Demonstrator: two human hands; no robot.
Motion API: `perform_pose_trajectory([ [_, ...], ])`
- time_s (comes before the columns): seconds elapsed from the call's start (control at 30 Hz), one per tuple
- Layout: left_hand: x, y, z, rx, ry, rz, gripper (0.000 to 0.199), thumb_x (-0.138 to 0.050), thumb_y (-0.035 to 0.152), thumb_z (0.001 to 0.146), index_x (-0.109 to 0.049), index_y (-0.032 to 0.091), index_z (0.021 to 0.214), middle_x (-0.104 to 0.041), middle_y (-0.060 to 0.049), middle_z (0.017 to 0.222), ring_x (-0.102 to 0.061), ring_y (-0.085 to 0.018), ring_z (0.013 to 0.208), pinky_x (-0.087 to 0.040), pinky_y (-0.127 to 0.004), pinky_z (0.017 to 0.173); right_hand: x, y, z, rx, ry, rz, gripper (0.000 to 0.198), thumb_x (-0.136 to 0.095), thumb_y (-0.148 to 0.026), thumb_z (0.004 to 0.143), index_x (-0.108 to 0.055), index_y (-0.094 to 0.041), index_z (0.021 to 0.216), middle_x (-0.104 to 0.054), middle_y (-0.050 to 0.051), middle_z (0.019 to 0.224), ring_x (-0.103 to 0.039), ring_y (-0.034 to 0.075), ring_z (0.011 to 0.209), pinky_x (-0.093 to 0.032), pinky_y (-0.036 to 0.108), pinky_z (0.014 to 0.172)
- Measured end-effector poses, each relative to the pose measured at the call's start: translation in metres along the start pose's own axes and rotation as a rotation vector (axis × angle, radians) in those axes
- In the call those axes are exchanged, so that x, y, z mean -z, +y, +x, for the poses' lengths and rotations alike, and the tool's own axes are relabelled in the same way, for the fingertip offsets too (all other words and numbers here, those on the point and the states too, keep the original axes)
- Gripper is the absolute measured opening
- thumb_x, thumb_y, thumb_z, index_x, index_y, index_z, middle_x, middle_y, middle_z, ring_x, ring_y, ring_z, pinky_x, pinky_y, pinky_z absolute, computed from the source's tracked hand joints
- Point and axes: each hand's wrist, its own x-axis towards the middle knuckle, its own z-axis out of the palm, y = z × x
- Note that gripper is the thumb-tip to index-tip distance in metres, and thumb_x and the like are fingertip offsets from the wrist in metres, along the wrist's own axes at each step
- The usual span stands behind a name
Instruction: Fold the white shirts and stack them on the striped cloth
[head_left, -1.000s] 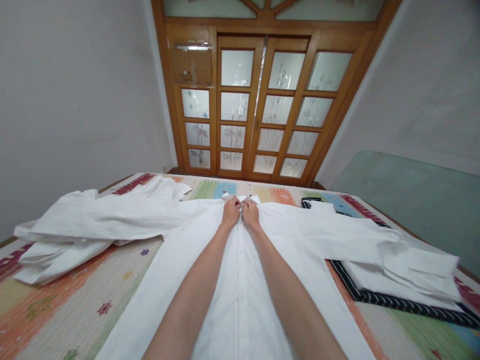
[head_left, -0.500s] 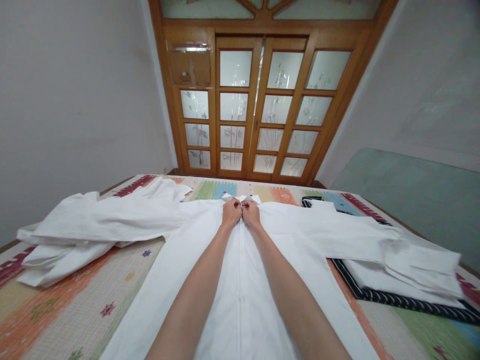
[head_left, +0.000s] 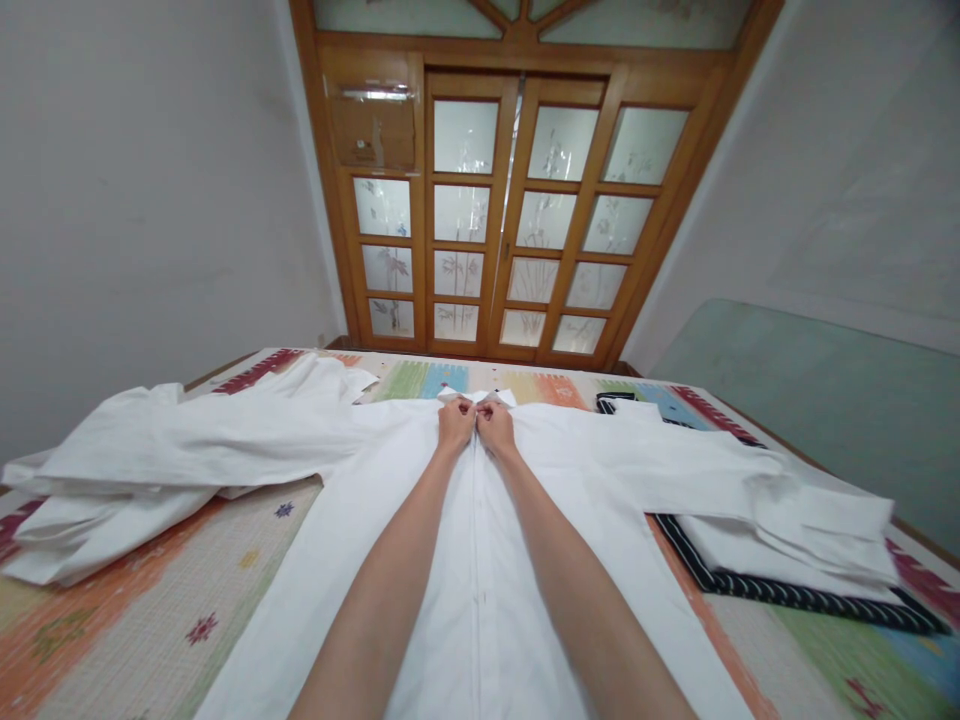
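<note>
A white long-sleeved shirt (head_left: 577,470) lies spread face up, its sleeves out to both sides and its collar at the far end. Just below the collar, my left hand (head_left: 456,424) is closed in a pinch on the left side of the front opening. My right hand (head_left: 495,426) pinches the other side, with its fingertips almost touching those of the left. The fingers hide the button or cloth edge between them. Down the middle toward me runs the front placket (head_left: 480,600).
Beneath the shirt is a patterned bedspread (head_left: 247,610) in coloured bands. White folded cloth (head_left: 105,520) lies under the left sleeve. A black-and-white striped cloth (head_left: 810,592) with white cloth on it is under the right sleeve. A pale green headboard-like panel (head_left: 810,380) stands right; wooden glazed doors (head_left: 501,250) stand beyond.
The view has shifted slightly, so everything sits a little further left. Both hands keep their pinch at the shirt's neck, with only small finger movement.
</note>
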Motion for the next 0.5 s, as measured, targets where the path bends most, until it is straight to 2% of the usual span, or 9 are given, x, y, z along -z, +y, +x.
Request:
perform_pose_trajectory([
  [0.23,0.0024,-0.0013,0.0040,0.071,-0.014,-0.034,0.009,-0.063,0.011,0.075,-0.065,0.018,0.070,-0.074,-0.005,0.082,-0.068,-0.017,0.083,-0.050,-0.027,0.081,-0.0007,-0.0017,-0.0031,0.019,0.033,-0.020,0.019,-0.049,-0.016,0.072,-0.066,-0.018,0.081,-0.067,0.004,0.079,-0.058,0.018,0.075,-0.045,0.029,0.077],
  [0.5,0.0026,0.0000,0.0074,0.106,-0.023,-0.098,0.009,-0.065,0.011,0.072,-0.063,0.016,0.065,-0.072,-0.004,0.076,-0.068,-0.018,0.077,-0.052,-0.030,0.077,-0.0002,-0.0034,-0.0064,0.043,0.052,-0.122,0.016,-0.050,-0.016,0.076,-0.065,-0.018,0.082,-0.066,0.006,0.083,-0.058,0.020,0.083,-0.043,0.030,0.081],
])
